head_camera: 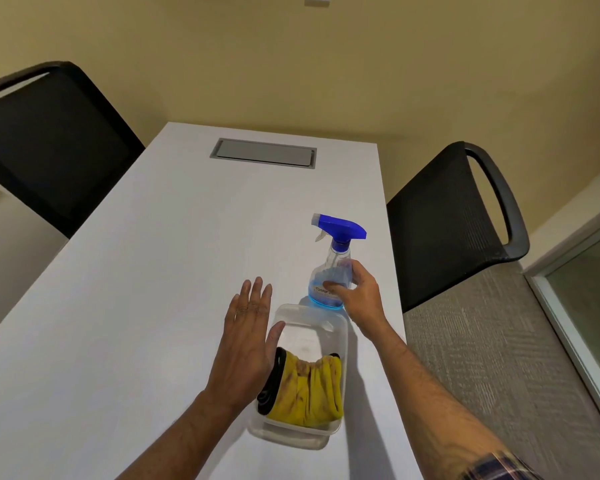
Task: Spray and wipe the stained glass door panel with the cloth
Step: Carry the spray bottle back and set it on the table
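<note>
White table (153, 306), two black chairs (458, 220), one spray bottle (329, 271) in right hand (361, 299) grip, left hand (246, 337) released, one cloth (309, 389)

The light is even and warm, coming from above. Soft shadows fall on the white table (125, 289) beside the arms. Wide-angle distortion bends the edges; the picture stays sharp.
</note>
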A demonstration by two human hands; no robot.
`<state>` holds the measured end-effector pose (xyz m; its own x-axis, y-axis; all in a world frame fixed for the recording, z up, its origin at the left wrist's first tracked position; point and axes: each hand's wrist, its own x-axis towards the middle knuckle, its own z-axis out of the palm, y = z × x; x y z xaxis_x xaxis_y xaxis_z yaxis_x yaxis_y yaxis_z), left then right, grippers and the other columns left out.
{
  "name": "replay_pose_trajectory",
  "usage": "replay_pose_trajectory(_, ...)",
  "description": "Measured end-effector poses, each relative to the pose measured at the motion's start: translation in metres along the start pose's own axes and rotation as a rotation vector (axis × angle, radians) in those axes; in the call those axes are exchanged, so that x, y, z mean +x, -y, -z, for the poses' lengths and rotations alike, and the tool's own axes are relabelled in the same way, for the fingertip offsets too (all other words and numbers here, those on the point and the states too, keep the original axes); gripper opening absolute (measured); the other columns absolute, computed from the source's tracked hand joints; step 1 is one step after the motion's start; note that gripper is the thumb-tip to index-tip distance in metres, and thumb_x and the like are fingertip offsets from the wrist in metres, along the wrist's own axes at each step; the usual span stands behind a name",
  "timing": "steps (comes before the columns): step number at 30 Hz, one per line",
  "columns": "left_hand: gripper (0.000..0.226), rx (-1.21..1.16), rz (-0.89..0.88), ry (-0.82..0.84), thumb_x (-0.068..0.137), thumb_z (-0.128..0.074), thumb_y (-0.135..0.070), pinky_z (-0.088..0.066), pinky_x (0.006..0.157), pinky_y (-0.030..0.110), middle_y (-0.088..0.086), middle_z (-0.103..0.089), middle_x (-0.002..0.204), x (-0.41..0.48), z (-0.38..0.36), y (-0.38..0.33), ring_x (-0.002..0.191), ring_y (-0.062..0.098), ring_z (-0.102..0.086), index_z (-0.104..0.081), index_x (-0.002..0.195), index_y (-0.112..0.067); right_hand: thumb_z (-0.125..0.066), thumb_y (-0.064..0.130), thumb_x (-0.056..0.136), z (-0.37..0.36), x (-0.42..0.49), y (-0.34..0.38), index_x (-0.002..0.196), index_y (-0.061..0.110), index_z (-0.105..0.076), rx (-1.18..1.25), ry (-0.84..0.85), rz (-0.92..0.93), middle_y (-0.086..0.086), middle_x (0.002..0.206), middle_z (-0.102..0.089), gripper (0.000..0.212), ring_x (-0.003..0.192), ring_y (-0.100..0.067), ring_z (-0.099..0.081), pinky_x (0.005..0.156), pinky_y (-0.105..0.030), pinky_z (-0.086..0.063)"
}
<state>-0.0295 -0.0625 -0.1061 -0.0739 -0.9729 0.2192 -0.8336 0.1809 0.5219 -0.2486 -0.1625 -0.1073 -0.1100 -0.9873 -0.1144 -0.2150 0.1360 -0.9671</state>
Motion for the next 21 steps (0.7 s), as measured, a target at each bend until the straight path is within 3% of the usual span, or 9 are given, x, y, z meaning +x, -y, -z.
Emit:
replay_pose_trajectory(6, 0.069, -0.013, 0.013, -0.006, 0.102, -0.016, -0.065, -0.015, 0.127, 0.046, -0.001, -0.016, 0.17, 0.0, -0.006, 0.003, 0.159, 0.019, -0.01, -0.017, 0.16, -0.027, -0.074, 0.014, 0.091, -0.002, 0.003, -0.006, 0.133, 0.017, -0.057, -0.009, 0.011, -0.013, 0.004, 0.125, -0.063, 0.045, 0.115, -0.018, -0.061, 0.094, -0.027, -0.052)
replay_pose_trajectory(9, 0.069, -0.009, 0.015, -0.003, 0.102, -0.018, -0.064, -0.012, 0.127, 0.043, -0.002, -0.015, 0.171, -0.001, -0.01, 0.007, 0.159, 0.016, -0.008, -0.017, 0.161, -0.027, -0.075, 0.014, 0.091, -0.004, 0.005, -0.009, 0.133, 0.018, -0.057, -0.02, 0.01, -0.023, 0.005, 0.125, -0.063, 0.046, 0.114, -0.016, -0.06, 0.086, -0.016, -0.049)
replay_pose_trajectory(15, 0.071, -0.031, 0.019, 0.009, 0.103, -0.019, -0.062, -0.012, 0.128, 0.044, -0.002, -0.014, 0.171, -0.002, -0.016, 0.012, 0.159, 0.012, -0.003, -0.02, 0.161, -0.023, -0.075, 0.013, 0.09, -0.004, 0.008, -0.013, 0.133, 0.018, -0.056, -0.026, 0.01, -0.044, 0.004, 0.126, -0.062, 0.047, 0.117, -0.019, -0.06, 0.087, -0.02, -0.051)
replay_pose_trajectory(19, 0.072, -0.037, 0.019, 0.021, 0.102, -0.017, -0.064, -0.012, 0.128, 0.043, -0.003, -0.014, 0.171, -0.005, -0.016, 0.013, 0.159, 0.013, -0.004, -0.021, 0.161, -0.023, -0.075, 0.013, 0.09, -0.004, 0.006, -0.014, 0.133, 0.017, -0.056, -0.038, -0.001, -0.059, 0.003, 0.127, -0.062, 0.047, 0.119, -0.021, -0.06, 0.099, -0.037, -0.053)
replay_pose_trajectory(21, 0.07, -0.031, 0.012, 0.023, 0.102, -0.018, -0.062, -0.01, 0.128, 0.04, -0.003, -0.013, 0.171, -0.007, -0.015, 0.012, 0.159, 0.011, -0.002, -0.021, 0.161, -0.023, -0.075, 0.013, 0.091, -0.004, 0.003, -0.013, 0.134, 0.017, -0.055, -0.058, -0.005, -0.06, 0.005, 0.127, -0.06, 0.048, 0.121, -0.023, -0.06, 0.101, -0.039, -0.052)
